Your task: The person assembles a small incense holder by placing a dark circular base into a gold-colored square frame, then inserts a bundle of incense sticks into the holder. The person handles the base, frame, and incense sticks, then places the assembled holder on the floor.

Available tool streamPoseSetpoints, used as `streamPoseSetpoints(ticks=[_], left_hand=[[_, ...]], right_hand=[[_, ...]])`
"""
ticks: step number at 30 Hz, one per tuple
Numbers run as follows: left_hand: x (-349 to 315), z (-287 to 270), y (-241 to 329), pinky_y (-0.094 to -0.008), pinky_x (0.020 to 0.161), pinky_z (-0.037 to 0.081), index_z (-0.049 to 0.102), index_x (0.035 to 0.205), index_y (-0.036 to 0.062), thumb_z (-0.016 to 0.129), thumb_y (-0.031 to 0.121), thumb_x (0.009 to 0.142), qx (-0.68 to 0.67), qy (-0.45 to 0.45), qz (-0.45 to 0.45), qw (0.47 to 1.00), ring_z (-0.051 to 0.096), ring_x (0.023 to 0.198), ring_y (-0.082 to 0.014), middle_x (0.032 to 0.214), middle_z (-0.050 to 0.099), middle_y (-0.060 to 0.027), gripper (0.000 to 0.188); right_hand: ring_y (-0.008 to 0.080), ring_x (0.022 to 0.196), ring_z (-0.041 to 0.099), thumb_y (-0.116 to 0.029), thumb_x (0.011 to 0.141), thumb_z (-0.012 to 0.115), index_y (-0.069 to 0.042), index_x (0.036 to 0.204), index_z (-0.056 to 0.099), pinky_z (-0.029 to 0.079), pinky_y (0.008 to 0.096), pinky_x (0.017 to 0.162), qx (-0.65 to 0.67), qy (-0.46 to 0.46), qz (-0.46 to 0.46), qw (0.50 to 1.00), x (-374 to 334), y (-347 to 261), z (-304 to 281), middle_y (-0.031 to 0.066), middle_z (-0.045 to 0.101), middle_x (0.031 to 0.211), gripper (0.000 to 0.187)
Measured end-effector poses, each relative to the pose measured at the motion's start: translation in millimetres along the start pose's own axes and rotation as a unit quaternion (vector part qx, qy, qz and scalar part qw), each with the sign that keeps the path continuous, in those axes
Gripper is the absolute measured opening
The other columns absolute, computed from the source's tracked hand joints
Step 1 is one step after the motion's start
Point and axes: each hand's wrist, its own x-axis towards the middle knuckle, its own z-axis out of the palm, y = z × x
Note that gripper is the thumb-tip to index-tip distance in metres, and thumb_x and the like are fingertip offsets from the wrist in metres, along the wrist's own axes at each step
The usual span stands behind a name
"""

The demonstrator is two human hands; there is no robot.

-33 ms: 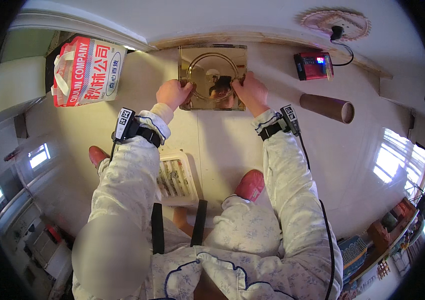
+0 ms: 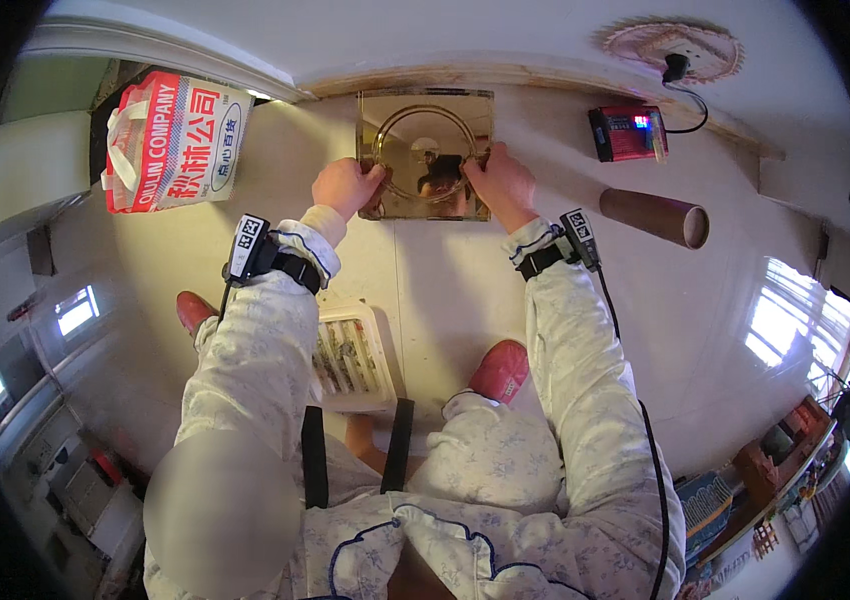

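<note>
A square, gold, mirror-like object [image 2: 425,212] with a raised round ring [image 2: 427,107] lies by the far wall, its shiny face showing reflections. My left hand [image 2: 348,187] is closed at its left side, with fingertips at the ring's left edge. Opposite it, my right hand [image 2: 503,187] grips the right side, thumb and fingers by the ring. The undersides of both grips are hidden. A pale tray with a slatted inside [image 2: 355,358] sits nearer me, partly behind my left forearm.
To the left stands a red and white shopping bag [image 2: 185,145]. At the right are a red and black device [image 2: 628,133] with a lit display, cabled to a wall socket [image 2: 677,66], and a brown cardboard tube [image 2: 655,217]. My red shoes [image 2: 500,370] flank the tray.
</note>
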Motion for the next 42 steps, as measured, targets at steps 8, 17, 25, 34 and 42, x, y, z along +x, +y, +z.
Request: streamPoseSetpoints(ticks=[8, 17, 25, 34, 42], left_hand=[[9.9, 6.2, -8.5, -0.0431, 0.071, 0.052, 0.071, 0.077, 0.0040, 0.055, 0.051, 0.078, -0.028, -0.017, -0.026, 0.999, 0.066, 0.078, -0.0360, 0.077, 0.068, -0.0184, 0.049], [16.7, 10.2, -9.5, -0.0423, 0.071, 0.052, 0.071, 0.076, 0.0045, 0.054, 0.050, 0.079, -0.036, -0.018, -0.021, 0.999, 0.066, 0.076, -0.0355, 0.076, 0.068, -0.0173, 0.049], [30.5, 12.5, -10.3, -0.0457, 0.070, 0.052, 0.069, 0.077, -0.0005, 0.059, 0.054, 0.079, -0.048, -0.029, -0.006, 0.998, 0.065, 0.079, -0.0395, 0.079, 0.066, -0.0232, 0.055], [35.5, 25.3, -20.6, -0.0433, 0.069, 0.052, 0.069, 0.082, -0.0005, 0.056, 0.055, 0.082, -0.053, -0.074, 0.008, 0.996, 0.066, 0.077, -0.0387, 0.080, 0.067, -0.0217, 0.057], [32.9, 37.4, -24.9, -0.0429, 0.079, 0.050, 0.068, 0.096, -0.0001, 0.049, 0.048, 0.088, -0.056, -0.130, 0.008, 0.990, 0.065, 0.089, -0.0375, 0.092, 0.067, -0.0231, 0.052]], right_hand=[[0.0403, 0.075, 0.065, -0.045, 0.083, 0.056, -0.002, 0.098, 0.051, 0.051, 0.0501, 0.069, -0.032, -0.011, -0.012, 0.999, 15.6, -2.4, 15.3, 0.0218, 0.065, 0.079, 0.046], [0.0390, 0.081, 0.065, -0.047, 0.084, 0.056, -0.001, 0.103, 0.050, 0.052, 0.0492, 0.070, -0.056, -0.052, 0.007, 0.997, 27.7, -4.9, 14.0, 0.0210, 0.066, 0.086, 0.050], [0.0379, 0.075, 0.066, -0.046, 0.085, 0.055, 0.000, 0.101, 0.052, 0.053, 0.0481, 0.065, -0.074, -0.028, -0.010, 0.997, 36.2, -2.1, 17.8, 0.0199, 0.066, 0.080, 0.049], [0.0401, 0.079, 0.066, -0.043, 0.087, 0.050, 0.001, 0.101, 0.050, 0.052, 0.0499, 0.069, -0.070, -0.023, -0.012, 0.997, 31.6, 0.2, 27.8, 0.0214, 0.067, 0.082, 0.046], [0.0405, 0.090, 0.065, -0.045, 0.088, 0.048, 0.003, 0.114, 0.047, 0.050, 0.0503, 0.079, -0.072, -0.091, 0.047, 0.992, 17.1, -11.3, 28.1, 0.0240, 0.066, 0.093, 0.054]])
